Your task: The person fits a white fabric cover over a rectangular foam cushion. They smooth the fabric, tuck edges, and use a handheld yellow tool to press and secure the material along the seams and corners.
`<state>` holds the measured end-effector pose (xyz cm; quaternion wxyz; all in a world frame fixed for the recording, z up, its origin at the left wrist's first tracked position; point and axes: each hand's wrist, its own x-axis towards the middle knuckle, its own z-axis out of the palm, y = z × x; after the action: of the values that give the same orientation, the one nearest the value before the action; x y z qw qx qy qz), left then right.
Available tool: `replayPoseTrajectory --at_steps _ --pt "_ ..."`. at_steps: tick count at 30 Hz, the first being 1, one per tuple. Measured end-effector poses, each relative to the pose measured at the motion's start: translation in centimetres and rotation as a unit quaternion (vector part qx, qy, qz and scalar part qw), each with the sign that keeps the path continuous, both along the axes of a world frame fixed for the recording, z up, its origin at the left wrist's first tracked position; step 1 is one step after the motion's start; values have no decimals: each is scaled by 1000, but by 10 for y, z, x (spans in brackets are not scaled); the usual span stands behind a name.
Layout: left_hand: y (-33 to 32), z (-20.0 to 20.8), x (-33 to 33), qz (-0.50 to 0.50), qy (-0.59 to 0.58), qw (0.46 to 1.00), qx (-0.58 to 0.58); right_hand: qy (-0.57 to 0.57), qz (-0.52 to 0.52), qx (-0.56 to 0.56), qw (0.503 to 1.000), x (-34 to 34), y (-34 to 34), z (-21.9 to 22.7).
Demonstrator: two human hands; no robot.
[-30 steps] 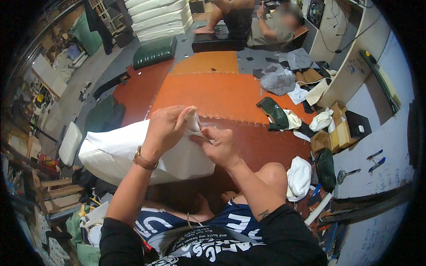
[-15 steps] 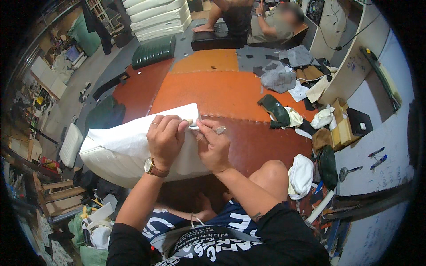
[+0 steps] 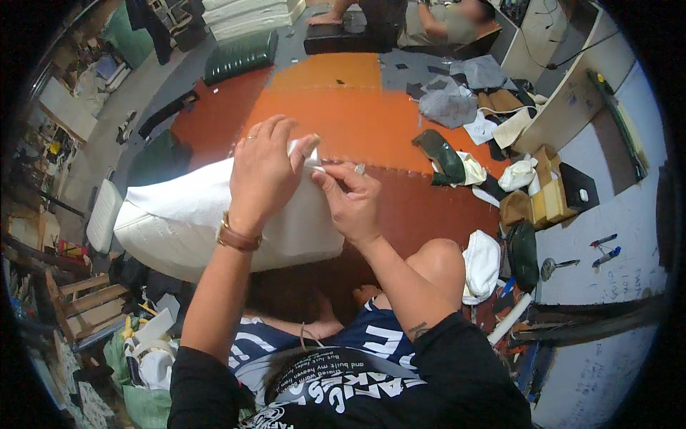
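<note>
A bulky cushion (image 3: 179, 236) in a cream-white cover, its smoother white cloth face (image 3: 189, 183) turned up, rests in front of my bent legs. Bent over its far right corner, my left hand (image 3: 266, 166) grips the cover's edge, with the thumb raised at the side; part of the fingertips is hidden. Close on the right, my right hand (image 3: 350, 200) pinches the cover's edge at that same corner between thumb and forefinger. A ring shows on each hand, and a brown-strapped watch (image 3: 237, 238) is on my left wrist.
Orange and brown-red sheeting (image 3: 321, 121) covers the floor ahead. A dark green cushion (image 3: 241, 57) lies far left, and a white pad (image 3: 106, 216) stands at left. Fabric scraps (image 3: 449, 106) and a cardboard box (image 3: 552, 193) lie at right. Another person (image 3: 444, 25) sits at the back.
Both hands have moved up and away from me along the cushion's corner. My left hand has turned, its thumb now raised; the view has shifted slightly.
</note>
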<state>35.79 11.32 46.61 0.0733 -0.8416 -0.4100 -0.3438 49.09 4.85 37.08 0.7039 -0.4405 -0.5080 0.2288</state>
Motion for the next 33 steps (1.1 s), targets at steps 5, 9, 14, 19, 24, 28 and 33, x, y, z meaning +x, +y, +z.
replayPoseTrajectory --at_steps 5,9,14,19,24,28,33 --pt "1 6 -9 40 36 975 -217 18 -6 -10 1000 -8 3 -4" --pt "7 2 -12 65 5 979 -193 -71 -74 30 994 -16 4 1" --pt "17 0 -13 65 24 979 -193 -106 -130 56 984 -21 8 3" --pt "23 -1 -10 68 60 975 -202 -63 -81 21 995 -18 24 -13" --pt "26 11 0 94 158 942 -281 -48 -49 -1 998 -18 24 -17" --pt "21 5 -2 106 119 951 -264 -55 -29 23 998 -14 27 -21" --pt "26 5 2 118 142 949 -254 -48 -27 -11 998 -13 26 -19"
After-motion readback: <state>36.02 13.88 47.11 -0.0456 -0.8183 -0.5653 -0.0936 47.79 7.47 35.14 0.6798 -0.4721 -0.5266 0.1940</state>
